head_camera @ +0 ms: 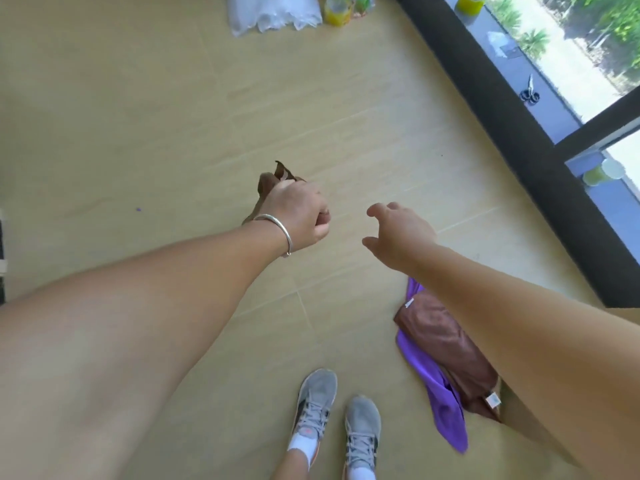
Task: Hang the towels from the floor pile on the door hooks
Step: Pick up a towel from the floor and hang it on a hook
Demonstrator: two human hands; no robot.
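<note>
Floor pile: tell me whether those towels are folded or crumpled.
Crumpled. The brown towel lies bunched over the purple towel, whose edges spill out unevenly on the floor. The right arm hides part of it.

The setting is a room in a home. Pale beige floor tiles (173, 98) fill most of the frame. A dark-framed window (502, 109) at upper right overlooks greenery. Yellow-filled plastic bottles (337, 10) stand at top centre beside a crumpled white plastic bag (273, 12).
</note>
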